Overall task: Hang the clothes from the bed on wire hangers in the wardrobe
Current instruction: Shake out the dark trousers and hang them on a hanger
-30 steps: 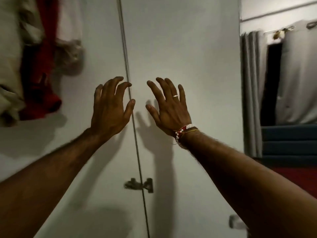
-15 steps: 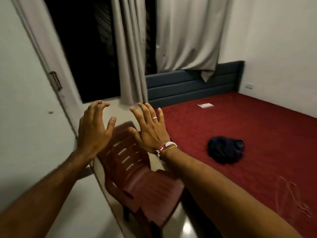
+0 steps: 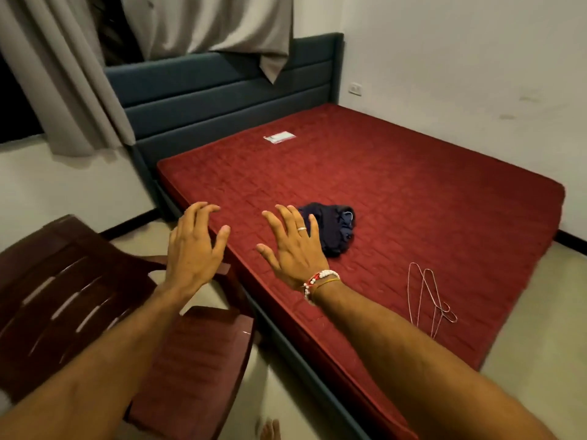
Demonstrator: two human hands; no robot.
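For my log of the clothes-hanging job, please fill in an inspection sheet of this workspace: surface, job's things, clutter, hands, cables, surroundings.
Surface: red mattress, quilted, no sheet on it.
Job's things: one dark blue garment crumpled on the mattress; wire hangers lying flat nearer the bed's edge, apart from the garment. Wardrobe not in view.
Clutter: small white label near the headboard.
Hands: left hand and right hand both open, fingers spread, holding nothing.
Cables: nothing seen.
Surroundings: brown chair beside the bed, grey curtains, blue headboard, wall socket.
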